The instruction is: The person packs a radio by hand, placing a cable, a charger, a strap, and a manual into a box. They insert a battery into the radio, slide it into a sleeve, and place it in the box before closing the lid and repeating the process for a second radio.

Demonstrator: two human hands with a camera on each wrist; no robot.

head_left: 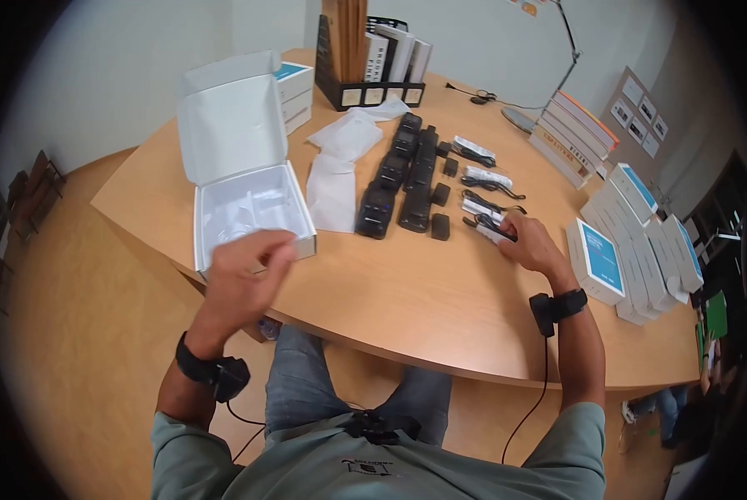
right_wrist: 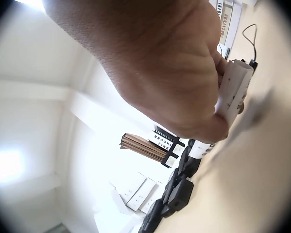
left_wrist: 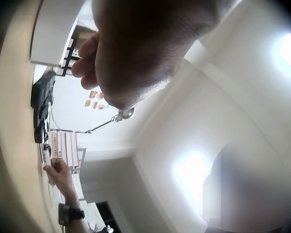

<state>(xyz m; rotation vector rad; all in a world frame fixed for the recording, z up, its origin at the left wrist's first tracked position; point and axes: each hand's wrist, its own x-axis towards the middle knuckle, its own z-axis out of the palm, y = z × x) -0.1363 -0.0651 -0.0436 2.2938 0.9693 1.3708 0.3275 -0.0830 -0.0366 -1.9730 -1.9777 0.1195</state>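
My right hand (head_left: 533, 244) grips a white tube-shaped sleeve (right_wrist: 234, 87) with a black cable at its end, nearest of a row on the table. In the right wrist view, thumb and fingers close around its sides, low over the tabletop. My left hand (head_left: 244, 279), a little blurred, hovers over the near edge of an open white box (head_left: 311, 246) with its fingers loosely bent and nothing visible in them. Clear plastic lies inside that box, and its lid stands up behind. Other white sleeves with black cables (head_left: 486, 177) lie beyond my right hand.
Black devices (head_left: 376, 210) and small black adapters (head_left: 440, 227) stand in rows mid-table, beside white wrapping sheets (head_left: 332, 193). Boxes with blue labels (head_left: 600, 258) are stacked at the right. Books (head_left: 569, 142), a lamp (head_left: 519, 119) and a black file holder (head_left: 382, 93) stand at the back.
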